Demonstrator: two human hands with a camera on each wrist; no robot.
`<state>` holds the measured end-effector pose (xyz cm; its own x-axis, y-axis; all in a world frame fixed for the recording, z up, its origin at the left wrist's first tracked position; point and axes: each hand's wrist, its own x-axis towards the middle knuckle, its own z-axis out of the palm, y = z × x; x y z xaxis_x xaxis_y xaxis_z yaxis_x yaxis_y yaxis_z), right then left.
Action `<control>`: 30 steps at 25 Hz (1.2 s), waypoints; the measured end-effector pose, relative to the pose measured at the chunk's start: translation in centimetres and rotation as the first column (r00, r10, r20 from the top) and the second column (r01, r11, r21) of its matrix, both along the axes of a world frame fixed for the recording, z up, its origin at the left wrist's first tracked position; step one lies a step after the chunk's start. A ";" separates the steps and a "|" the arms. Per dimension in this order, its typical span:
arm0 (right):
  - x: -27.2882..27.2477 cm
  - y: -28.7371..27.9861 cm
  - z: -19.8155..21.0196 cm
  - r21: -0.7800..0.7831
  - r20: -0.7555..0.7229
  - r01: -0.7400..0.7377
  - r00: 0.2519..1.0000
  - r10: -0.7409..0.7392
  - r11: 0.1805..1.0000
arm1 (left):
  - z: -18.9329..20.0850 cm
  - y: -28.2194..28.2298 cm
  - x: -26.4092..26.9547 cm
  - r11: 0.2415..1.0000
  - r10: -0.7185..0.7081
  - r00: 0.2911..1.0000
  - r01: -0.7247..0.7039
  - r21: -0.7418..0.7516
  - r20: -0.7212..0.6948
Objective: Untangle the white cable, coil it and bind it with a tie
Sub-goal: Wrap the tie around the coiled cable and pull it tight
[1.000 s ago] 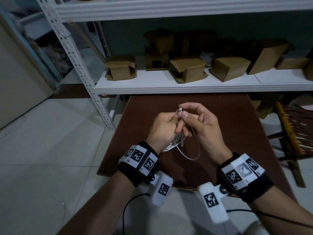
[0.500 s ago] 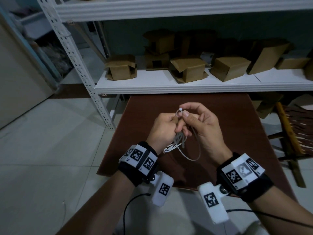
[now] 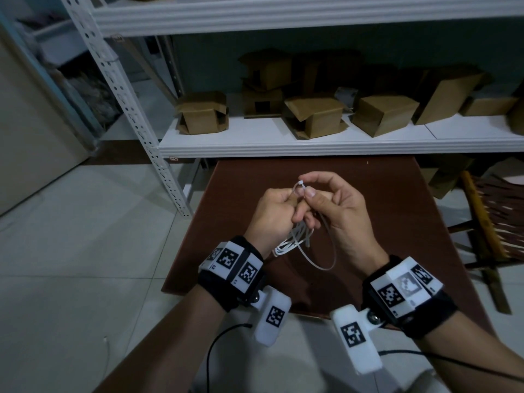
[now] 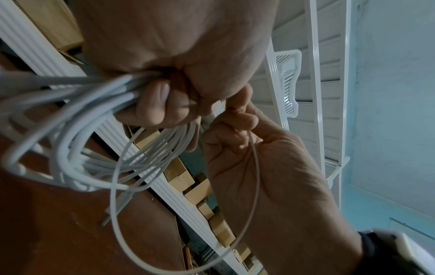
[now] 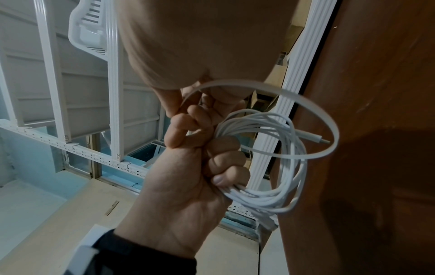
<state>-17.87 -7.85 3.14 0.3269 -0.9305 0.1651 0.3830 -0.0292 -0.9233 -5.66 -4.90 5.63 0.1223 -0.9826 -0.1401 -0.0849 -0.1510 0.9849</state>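
Binding stage, seen from the head and both wrists. Our left hand (image 3: 273, 214) is closed in a fist round the white cable (image 5: 266, 193), already wound into a multi-turn coil that hangs below the fist, above the brown table (image 3: 397, 211) and not resting on it; we judge the tight grip keeps the turns bunched so a band can pass round them. One connector (image 5: 314, 138) sticks out of the coil toward 3 o'clock in the right wrist view. Our right hand (image 3: 337, 211) has thumb and forefinger curled in a pinch on the tie (image 5: 324, 119), a flat white strap (of the zip kind, by its small square head (image 3: 301, 183)). The head sits at 12 o'clock above both sets of knuckles, where the two hands meet, and the strap sweeps down in a wide slack loop toward 6 o'clock. Whether the tail has already entered the head we cannot tell, the fingers covering that spot. Cinching appears not yet done. Cardboard boxes (image 3: 314, 116) line the white shelf (image 3: 312, 143) at 12 o'clock beyond the table
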 end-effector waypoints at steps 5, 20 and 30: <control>0.1 -0.1 -0.1 -0.018 -0.010 0.003 1.000 -0.003 1.000 | 0.1 0.0 0.0 1.000 -0.010 1.000 0.009 0.018 0.012; 0.1 -0.3 -0.2 -0.040 -0.006 0.015 1.000 -0.015 0.999 | -0.6 -0.3 0.2 1.000 -0.023 0.997 0.022 0.007 0.077; 0.0 -0.4 -0.2 -0.059 0.015 0.069 0.998 -0.068 0.996 | -1.7 -0.6 0.2 0.997 -0.072 0.986 0.075 -0.014 0.152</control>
